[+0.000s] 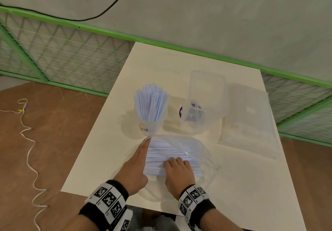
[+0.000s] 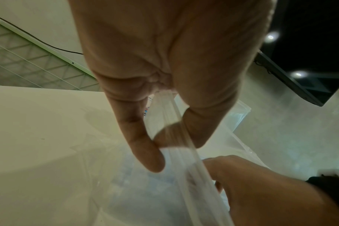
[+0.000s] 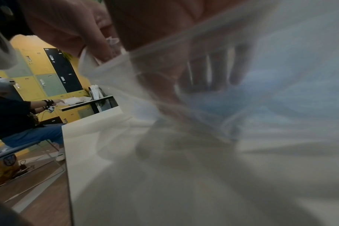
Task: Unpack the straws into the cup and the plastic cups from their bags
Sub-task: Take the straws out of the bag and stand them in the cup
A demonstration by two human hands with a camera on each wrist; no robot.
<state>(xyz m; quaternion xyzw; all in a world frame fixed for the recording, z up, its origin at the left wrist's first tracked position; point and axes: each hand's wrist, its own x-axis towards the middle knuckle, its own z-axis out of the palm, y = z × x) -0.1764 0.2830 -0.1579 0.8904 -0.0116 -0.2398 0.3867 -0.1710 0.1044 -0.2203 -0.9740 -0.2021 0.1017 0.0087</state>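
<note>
On the white table (image 1: 100, 158) a clear cup (image 1: 149, 125) stands upright, packed with pale blue straws (image 1: 152, 101). In front of it lies a clear straw bag (image 1: 195, 148) with more straws (image 1: 161, 151) inside. My left hand (image 1: 148, 140) pinches the bag's mouth edge (image 2: 184, 160) between thumb and forefinger (image 2: 145, 152). My right hand (image 1: 175, 162) reaches into the bag, fingers curled over the straws. The right wrist view shows those fingers (image 3: 213, 73) through the film (image 3: 164, 76). A bagged stack of plastic cups (image 1: 203, 104) stands behind, to the right.
A flat clear bag (image 1: 248, 122) lies at the table's right side. A green mesh fence (image 1: 71, 54) runs behind the table. A white cord (image 1: 28, 140) trails on the brown floor at left. Another person (image 3: 19, 114) sits at a far table.
</note>
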